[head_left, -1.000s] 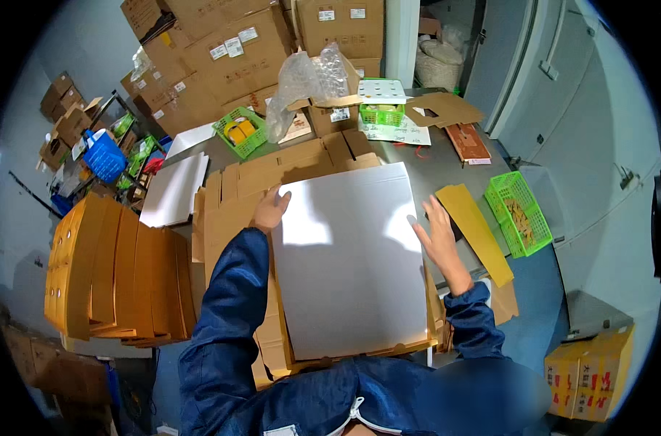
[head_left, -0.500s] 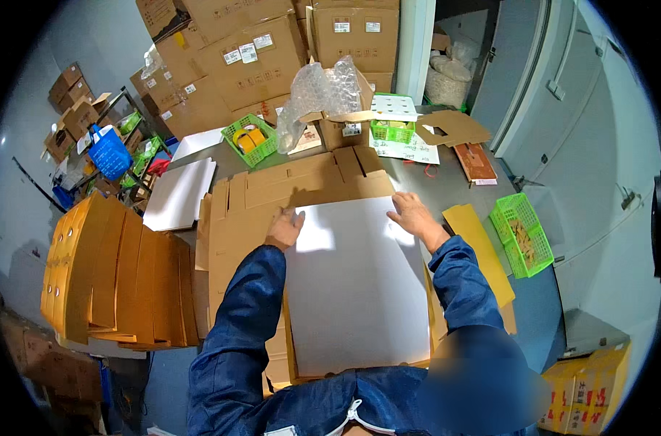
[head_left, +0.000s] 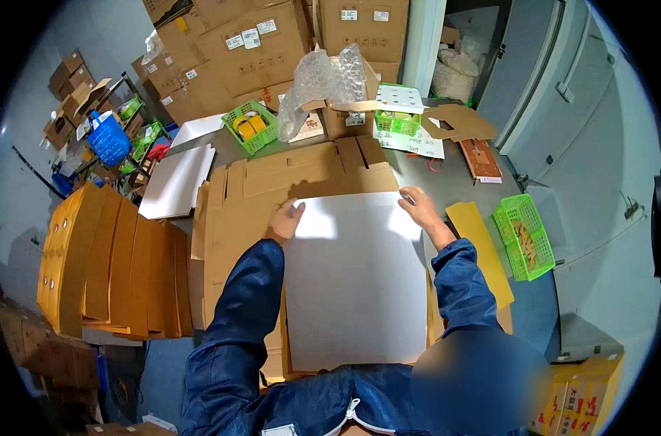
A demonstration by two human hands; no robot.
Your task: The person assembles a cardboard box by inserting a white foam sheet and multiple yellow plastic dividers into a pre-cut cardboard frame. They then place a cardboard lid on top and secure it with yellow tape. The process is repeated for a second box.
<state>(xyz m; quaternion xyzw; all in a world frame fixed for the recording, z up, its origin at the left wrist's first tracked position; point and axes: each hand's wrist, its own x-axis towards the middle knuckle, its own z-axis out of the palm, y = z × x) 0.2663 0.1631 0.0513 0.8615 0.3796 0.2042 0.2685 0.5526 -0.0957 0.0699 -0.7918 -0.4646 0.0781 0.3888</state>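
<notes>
A large white rectangular board [head_left: 356,283] lies in front of me, its near edge close to my jacket. Brown cardboard shows along its side edges. At the far left corner is my left hand [head_left: 284,221], with thumb and forefinger apart beside the edge. My right hand [head_left: 423,212] is at the far right corner, its fingers spread and their tips by the edge. Neither hand has closed on the board. Beneath and beyond it lies a flat sheet of brown cardboard [head_left: 294,163] with slots and folded flaps.
Brown cardboard pieces [head_left: 120,269] stand upright at left, near a white board stack [head_left: 176,182]. A green basket of tape rolls [head_left: 250,129] and bubble wrap [head_left: 323,91] sit at the back. At right are a yellow sheet [head_left: 479,251] and another green basket [head_left: 523,236].
My right hand has moved slightly outward at the far right corner, its thumb now nearer the edge. My left hand stays at the far left corner. The view has shifted a little.
</notes>
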